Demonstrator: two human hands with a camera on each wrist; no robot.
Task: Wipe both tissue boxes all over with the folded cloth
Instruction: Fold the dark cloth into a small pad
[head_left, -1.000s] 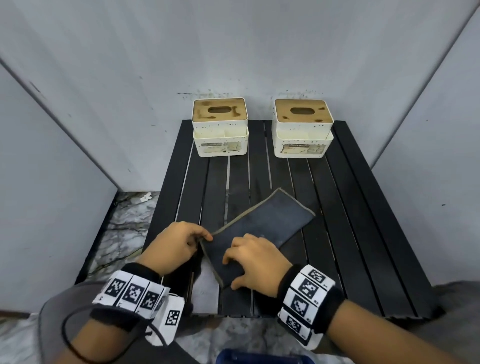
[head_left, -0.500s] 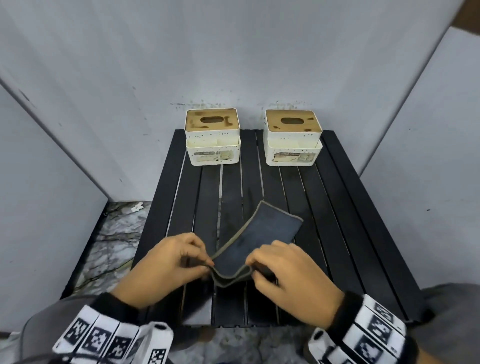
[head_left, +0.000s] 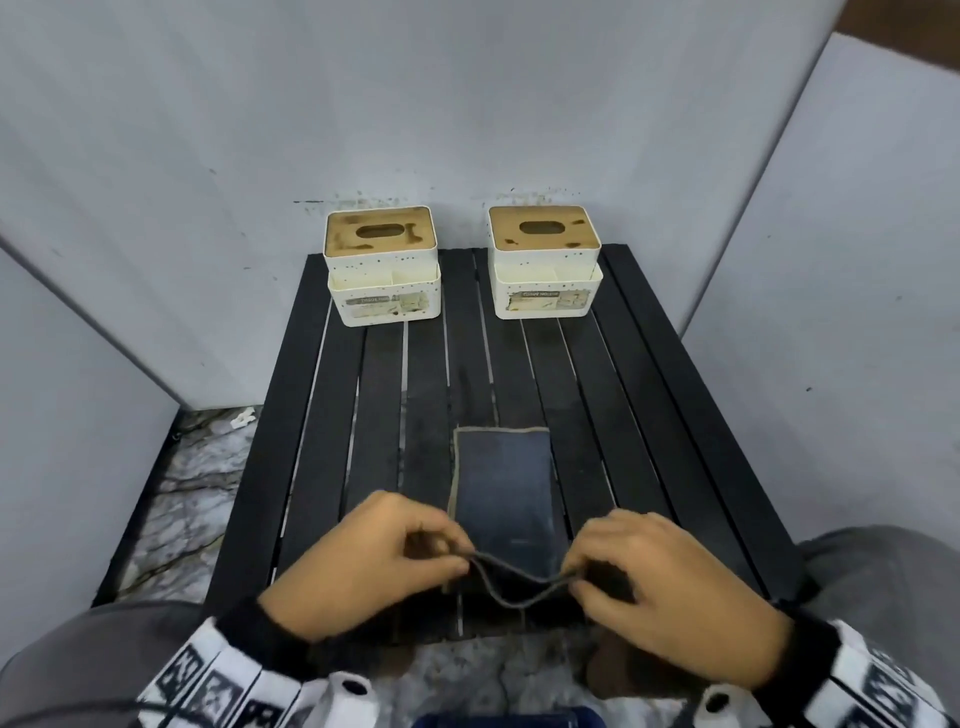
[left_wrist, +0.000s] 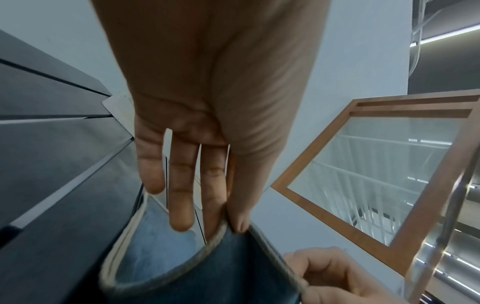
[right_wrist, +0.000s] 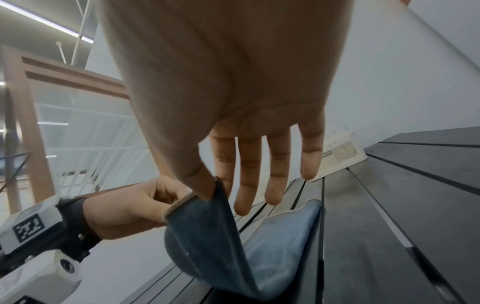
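Note:
Two white tissue boxes with stained brown lids stand at the far end of the black slatted table (head_left: 649, 395): the left box (head_left: 383, 265) and the right box (head_left: 544, 262). A dark blue cloth (head_left: 501, 486) with a pale hem lies lengthwise on the near half of the table. Its near end is lifted. My left hand (head_left: 457, 558) pinches the near left corner between thumb and forefinger (left_wrist: 235, 221). My right hand (head_left: 574, 577) pinches the near right corner (right_wrist: 211, 189). The edge sags between them.
Grey-white panels wall in the table at the back and both sides. A marble floor (head_left: 197, 483) shows at the left and below the near edge. My grey-clad knees sit at both lower corners.
The cloth has swung from a diagonal to lie straight, pointing at the boxes. Both hands lifted its near end and moved apart to the two near corners.

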